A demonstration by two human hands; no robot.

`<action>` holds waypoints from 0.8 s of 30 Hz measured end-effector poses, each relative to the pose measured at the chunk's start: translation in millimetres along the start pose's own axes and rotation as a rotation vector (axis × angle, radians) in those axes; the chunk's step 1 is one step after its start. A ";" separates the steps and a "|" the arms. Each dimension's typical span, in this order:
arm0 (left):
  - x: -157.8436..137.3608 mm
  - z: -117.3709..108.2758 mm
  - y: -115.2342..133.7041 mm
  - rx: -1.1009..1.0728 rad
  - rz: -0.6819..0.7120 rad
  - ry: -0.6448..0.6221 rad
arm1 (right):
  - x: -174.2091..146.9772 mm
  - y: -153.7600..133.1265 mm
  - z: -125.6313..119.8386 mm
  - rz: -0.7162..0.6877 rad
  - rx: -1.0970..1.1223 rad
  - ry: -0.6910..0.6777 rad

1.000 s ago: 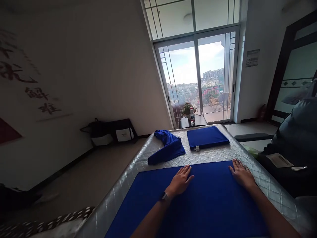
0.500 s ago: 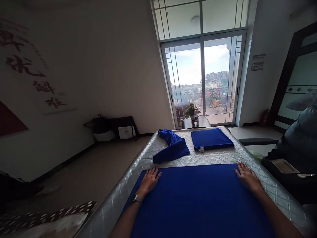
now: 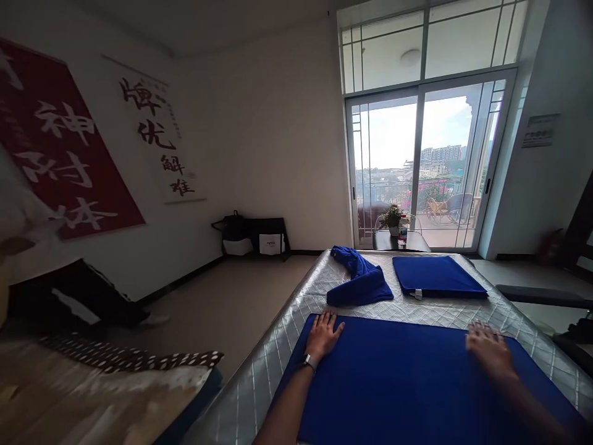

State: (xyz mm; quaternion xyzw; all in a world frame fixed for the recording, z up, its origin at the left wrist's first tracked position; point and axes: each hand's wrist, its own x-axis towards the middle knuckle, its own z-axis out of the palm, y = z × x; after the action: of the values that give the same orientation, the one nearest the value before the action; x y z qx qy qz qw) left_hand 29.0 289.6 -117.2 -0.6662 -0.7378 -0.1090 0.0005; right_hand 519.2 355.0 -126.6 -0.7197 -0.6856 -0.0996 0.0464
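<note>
A blue cloth (image 3: 398, 383) lies spread flat over the near part of a silver quilted mattress (image 3: 252, 355). My left hand (image 3: 323, 337) rests flat on its far left corner, fingers apart; a watch is on that wrist. Over the cloth's far edge, inward from the right corner, is my right hand (image 3: 490, 347), slightly blurred, its fingers stretched out and holding nothing. Beyond the cloth lie a crumpled blue garment (image 3: 359, 278) on the left and a neatly folded blue cloth (image 3: 440, 275) with a white tag on the right.
Behind the mattress a small table (image 3: 414, 242) carries a potted plant (image 3: 393, 217) and a bottle (image 3: 403, 230). To the left are another bed (image 3: 92, 395) and a partly seen person in black trousers (image 3: 69, 296). A dark bench (image 3: 546, 295) stands at right.
The view has turned left. My right hand has moved inward, away from the cloth's far right corner. My left hand stays on the left corner.
</note>
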 end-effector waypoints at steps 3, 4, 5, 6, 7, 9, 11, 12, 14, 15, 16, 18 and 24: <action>-1.3 -2.5 1.1 0.004 0.003 0.003 | -26.3 -97.1 -27.3 -0.313 0.121 -0.066; -2.1 -4.0 2.2 0.006 0.006 0.002 | -36.8 -123.3 -33.8 -0.383 0.183 -0.092; -3.1 -5.7 3.6 0.007 0.009 -0.002 | -46.4 -143.8 -38.8 -0.425 0.235 -0.128; -4.2 -7.1 4.9 0.008 0.011 -0.007 | -54.4 -158.0 -42.4 -0.446 0.278 -0.161; -5.2 -8.0 6.0 0.006 0.013 -0.014 | -60.1 -165.6 -44.6 -0.456 0.311 -0.189; -5.6 -6.6 5.8 0.012 0.019 -0.022 | -64.1 -162.0 -45.9 -0.455 0.346 -0.227; -2.8 0.0 0.9 0.042 0.041 -0.018 | -60.4 -136.7 -44.0 -0.433 0.353 -0.242; -0.3 4.9 -3.2 0.065 0.064 -0.012 | -57.2 -117.8 -42.2 -0.412 0.351 -0.244; 5.5 15.6 -13.1 0.115 0.144 0.008 | -50.4 -71.5 -37.5 -0.341 0.335 -0.241; 8.2 20.2 -17.8 0.141 0.184 0.012 | -47.4 -46.0 -34.8 -0.295 0.321 -0.238; 10.3 23.9 -21.9 0.171 0.217 0.012 | -44.7 -20.5 -31.9 -0.241 0.298 -0.233; 12.5 27.5 -26.9 0.234 0.251 -0.010 | -39.8 26.2 -25.8 -0.121 0.242 -0.221; 11.5 25.5 -22.2 0.248 0.240 -0.025 | -26.9 88.0 -5.9 0.037 0.190 -0.192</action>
State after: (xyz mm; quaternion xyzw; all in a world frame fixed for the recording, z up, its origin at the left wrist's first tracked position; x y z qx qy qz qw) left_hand 9.5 303.0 -144.0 -0.7457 -0.6606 -0.0078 0.0866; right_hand 605.3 322.6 -120.3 -0.7307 -0.6799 0.0357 0.0504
